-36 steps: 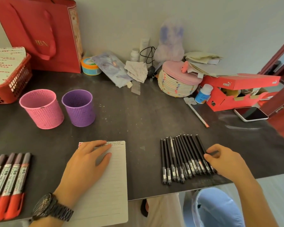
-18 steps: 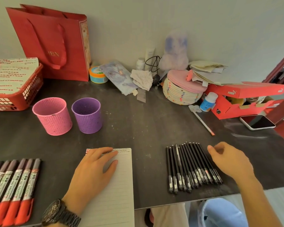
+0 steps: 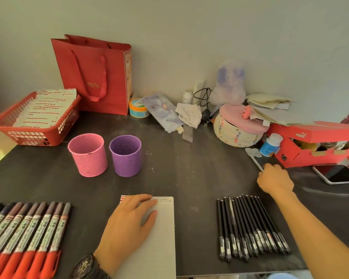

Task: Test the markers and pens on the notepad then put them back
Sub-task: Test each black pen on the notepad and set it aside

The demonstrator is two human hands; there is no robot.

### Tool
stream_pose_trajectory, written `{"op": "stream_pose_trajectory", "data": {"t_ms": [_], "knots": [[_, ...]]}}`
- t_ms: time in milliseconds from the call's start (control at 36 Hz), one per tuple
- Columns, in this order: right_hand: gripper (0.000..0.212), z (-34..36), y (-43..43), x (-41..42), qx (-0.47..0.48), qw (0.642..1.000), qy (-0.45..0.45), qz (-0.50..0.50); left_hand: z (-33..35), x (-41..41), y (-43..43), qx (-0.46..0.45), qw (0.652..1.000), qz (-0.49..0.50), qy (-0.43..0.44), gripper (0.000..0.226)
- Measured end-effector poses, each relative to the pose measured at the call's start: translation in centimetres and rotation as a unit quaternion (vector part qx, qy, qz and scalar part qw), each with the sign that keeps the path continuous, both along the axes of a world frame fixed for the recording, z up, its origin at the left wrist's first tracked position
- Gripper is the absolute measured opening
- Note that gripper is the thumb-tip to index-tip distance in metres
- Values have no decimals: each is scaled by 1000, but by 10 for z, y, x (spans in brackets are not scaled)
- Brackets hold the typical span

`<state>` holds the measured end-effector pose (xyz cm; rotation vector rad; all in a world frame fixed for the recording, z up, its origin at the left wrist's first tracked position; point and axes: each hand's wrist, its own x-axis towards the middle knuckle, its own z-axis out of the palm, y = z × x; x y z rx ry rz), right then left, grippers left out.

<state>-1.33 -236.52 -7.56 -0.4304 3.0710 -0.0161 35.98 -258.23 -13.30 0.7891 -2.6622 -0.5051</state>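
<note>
My left hand (image 3: 127,224) lies flat on the white notepad (image 3: 161,238) at the table's near edge, a watch on its wrist. A row of several black pens (image 3: 250,228) lies to the right of the pad. Several red-capped markers (image 3: 28,234) lie in a row at the near left. My right hand (image 3: 276,179) is stretched past the black pens, its fingers curled over the near end of a thin white pen (image 3: 255,161) that lies beside the red box. An empty pink cup (image 3: 88,156) and a purple cup (image 3: 126,156) stand behind the pad.
A red shoe box (image 3: 310,143) and a phone (image 3: 338,174) sit at the right. A pink-lidded woven basket (image 3: 238,133) and a small bottle (image 3: 270,144) are behind the white pen. A red basket (image 3: 34,125) and a red paper bag (image 3: 95,75) stand at the back left.
My right hand left the black pens and reached forward to the white pen near the red box. The view tilted up. My left hand stayed on the notepad.
</note>
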Motion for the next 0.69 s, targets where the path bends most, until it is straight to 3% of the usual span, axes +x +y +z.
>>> {"op": "stream_pose_trajectory", "data": {"t_ms": [139,222,278,361,444,528,583,694], "knots": [[34,-5,-2,6,-25,999,21,4,0,-1,-1,10,1000,-3,-23,37],[25,5,-7,25,-216,976,4,26,-2,-2,-3,20,999,-8,-32,38],[10,17,-13,49,-393,918,-46,31,-1,-2,-4,27,999,-12,-24,35],[6,37,-20,100,-598,783,-168,32,1,0,-4,42,999,-20,-13,44],[16,45,-23,154,-684,673,-274,62,5,2,-3,41,999,-29,-12,51],[5,45,-28,202,-705,612,-349,80,11,4,-2,40,997,-50,-34,54],[10,36,-32,226,-703,603,-368,79,16,6,-1,47,996,-62,-46,56],[23,15,-36,255,-662,650,-367,68,36,16,13,80,992,-99,18,48]]}}
